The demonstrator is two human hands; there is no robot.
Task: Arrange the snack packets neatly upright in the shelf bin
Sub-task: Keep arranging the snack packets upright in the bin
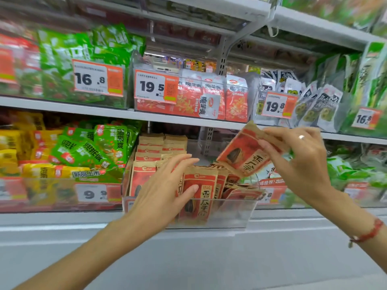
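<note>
A person's left hand (165, 185) rests with straight, spread fingers against the upright brown-and-red snack packets (196, 193) standing at the front of a clear plastic shelf bin (230, 214), the thumb lying across the face of the frontmost packet. The right hand (301, 162), wearing a ring and a red cord bracelet (366, 235) at the wrist, pinches 1 matching packet (247, 153) by its top edge, holding it tilted in the air above the bin's right half. More of the same packets lie slumped and flat in the bin's right side, below the lifted one; others stand in rows behind the left hand. Green packets (90, 147) fill the compartment left of the bin. Above the bin, a price tag (156, 86) reads 19.5.
</note>
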